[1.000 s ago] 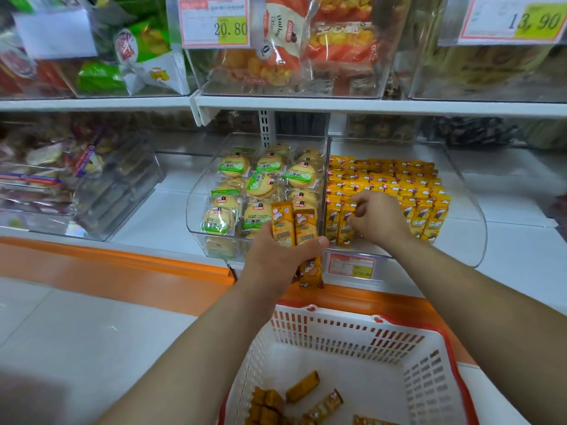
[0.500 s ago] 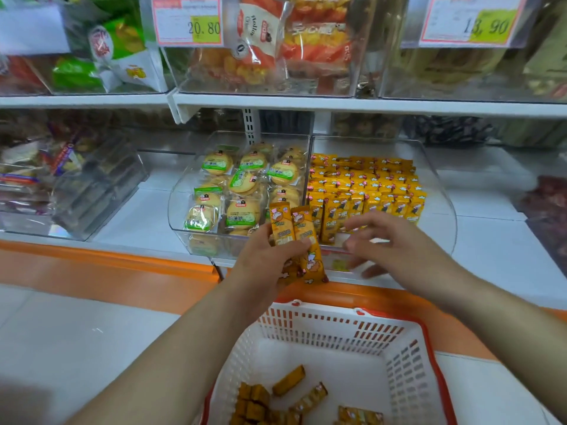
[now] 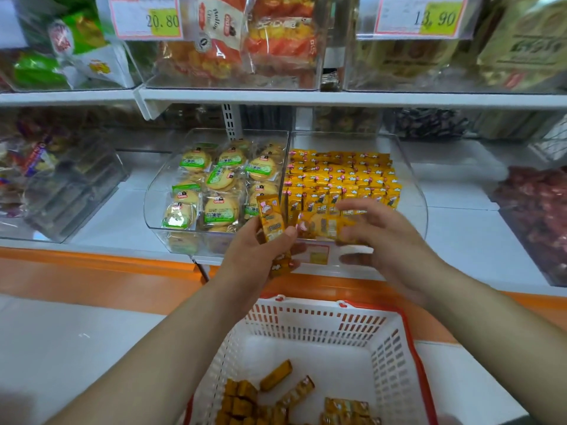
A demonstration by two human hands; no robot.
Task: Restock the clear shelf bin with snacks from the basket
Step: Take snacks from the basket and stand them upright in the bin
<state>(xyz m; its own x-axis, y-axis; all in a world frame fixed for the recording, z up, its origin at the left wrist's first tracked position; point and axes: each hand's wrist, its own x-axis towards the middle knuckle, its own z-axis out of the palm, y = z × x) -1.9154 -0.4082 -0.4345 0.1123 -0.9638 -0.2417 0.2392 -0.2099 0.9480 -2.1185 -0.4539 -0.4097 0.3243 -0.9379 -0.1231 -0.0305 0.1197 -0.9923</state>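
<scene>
"What did the white basket [image 3: 392, 363] hold?"

"Only a scatter of loose orange packets [image 3: 276, 375] lying flat on its bottom. It sat below the hands, in front of the shelf edge."

"And the clear shelf bin [image 3: 411, 185]?"

"The same orange packets, in stocked rows [image 3: 340, 179] packed close from the back wall forward (the neighbouring clear bin [image 3: 153, 216] on its left held round biscuits [image 3: 221, 211] in green-labelled wrappers)."

"Where were the hands?"

"The left hand [image 3: 260, 256] was curled round a small bunch of packets [image 3: 270, 222]. It held them upright at the front wall, about where the two bins met. The right hand [image 3: 389, 240] was just beside it, in front of the same wall, with fingers stretched and spread. It was smeared with motion, so I couldn't tell whether it had a packet."

"Anything higher up?"

"More clear bins of bagged snacks on the upper shelf [image 3: 306, 98], with price tags [image 3: 147, 16] reading 20.80 and 13.90."
</scene>
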